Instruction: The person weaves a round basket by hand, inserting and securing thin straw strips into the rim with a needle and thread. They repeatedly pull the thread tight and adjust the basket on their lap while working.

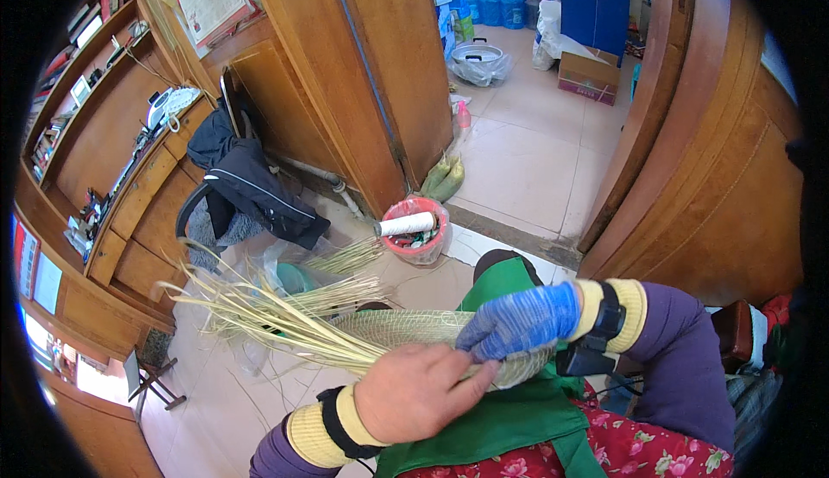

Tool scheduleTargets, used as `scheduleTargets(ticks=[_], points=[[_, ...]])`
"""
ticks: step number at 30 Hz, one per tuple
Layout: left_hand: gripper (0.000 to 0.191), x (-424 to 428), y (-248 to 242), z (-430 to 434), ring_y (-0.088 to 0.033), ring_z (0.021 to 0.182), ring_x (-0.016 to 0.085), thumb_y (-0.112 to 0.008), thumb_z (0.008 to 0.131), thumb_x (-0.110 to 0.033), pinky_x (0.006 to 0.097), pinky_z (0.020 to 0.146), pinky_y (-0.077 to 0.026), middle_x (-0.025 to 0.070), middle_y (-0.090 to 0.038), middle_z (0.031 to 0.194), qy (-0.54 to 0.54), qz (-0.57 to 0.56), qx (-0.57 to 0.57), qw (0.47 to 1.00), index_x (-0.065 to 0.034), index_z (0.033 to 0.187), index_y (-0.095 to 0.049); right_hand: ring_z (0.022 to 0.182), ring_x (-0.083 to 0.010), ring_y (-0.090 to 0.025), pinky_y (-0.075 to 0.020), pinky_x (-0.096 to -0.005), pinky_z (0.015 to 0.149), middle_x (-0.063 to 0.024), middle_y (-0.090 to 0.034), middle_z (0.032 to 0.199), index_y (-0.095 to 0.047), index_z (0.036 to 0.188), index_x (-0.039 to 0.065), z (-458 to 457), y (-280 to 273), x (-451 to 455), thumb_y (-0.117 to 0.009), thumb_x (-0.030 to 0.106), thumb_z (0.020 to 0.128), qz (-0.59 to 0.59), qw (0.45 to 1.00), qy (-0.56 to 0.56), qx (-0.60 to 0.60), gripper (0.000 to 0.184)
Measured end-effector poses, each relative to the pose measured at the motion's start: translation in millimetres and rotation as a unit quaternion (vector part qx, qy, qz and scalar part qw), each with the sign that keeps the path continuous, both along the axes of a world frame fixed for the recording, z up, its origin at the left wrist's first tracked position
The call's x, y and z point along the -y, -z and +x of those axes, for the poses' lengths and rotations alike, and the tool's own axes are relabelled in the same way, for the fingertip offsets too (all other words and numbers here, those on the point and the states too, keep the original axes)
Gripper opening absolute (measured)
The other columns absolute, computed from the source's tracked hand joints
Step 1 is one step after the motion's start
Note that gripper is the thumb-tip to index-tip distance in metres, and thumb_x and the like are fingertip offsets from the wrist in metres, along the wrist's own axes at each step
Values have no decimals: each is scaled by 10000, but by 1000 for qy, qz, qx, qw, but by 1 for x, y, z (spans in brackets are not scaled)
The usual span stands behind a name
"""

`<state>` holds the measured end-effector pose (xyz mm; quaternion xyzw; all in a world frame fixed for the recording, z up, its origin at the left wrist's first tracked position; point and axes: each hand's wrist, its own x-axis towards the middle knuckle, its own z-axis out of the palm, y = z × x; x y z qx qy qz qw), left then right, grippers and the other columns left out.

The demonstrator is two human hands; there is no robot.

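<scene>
A woven piece of pale straw or grass (408, 327) lies across my lap over a green apron (479, 423). Long loose strands (311, 339) fan out from it to the left. My bare left hand (424, 387) is closed on the base of these strands at the near edge of the weave. Touching it, my right hand (518, 322) in a blue knitted glove grips the edge of the woven piece; its fingertips are partly hidden. More straw bundles (346, 258) lie on the floor beyond.
A spool of white thread (408, 224) rests across a red lined bin (432, 252) in front of me. Green-husked corn or similar vegetables (447, 180) lie by the doorway. A dark jacket (259, 186) hangs over a chair at left. A cardboard box (588, 76) stands in the room beyond.
</scene>
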<state>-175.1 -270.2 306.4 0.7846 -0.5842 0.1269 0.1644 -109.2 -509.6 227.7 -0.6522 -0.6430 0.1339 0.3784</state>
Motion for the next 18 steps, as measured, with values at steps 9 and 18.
scheduleTargets(ticks=[9,18], points=[[297,-38,-19,16,-593,560,205,-701,746,-69,315,501,-459,59,-636,717,-43,-125,-175,976,-64,1041,-740,931,-218,-673,-560,-411,880,-64,-668,970,-631,1023,73,96,-24,-3,-613,249,972,343,670,147,-641,184],[188,-263,-16,-33,-591,691,205,-643,852,-199,333,624,-455,105,-624,757,-235,-544,-21,805,-11,867,-632,479,-64,-370,-295,-240,398,51,-426,641,-582,956,159,160,149,112,-545,200,975,360,559,493,-561,59]])
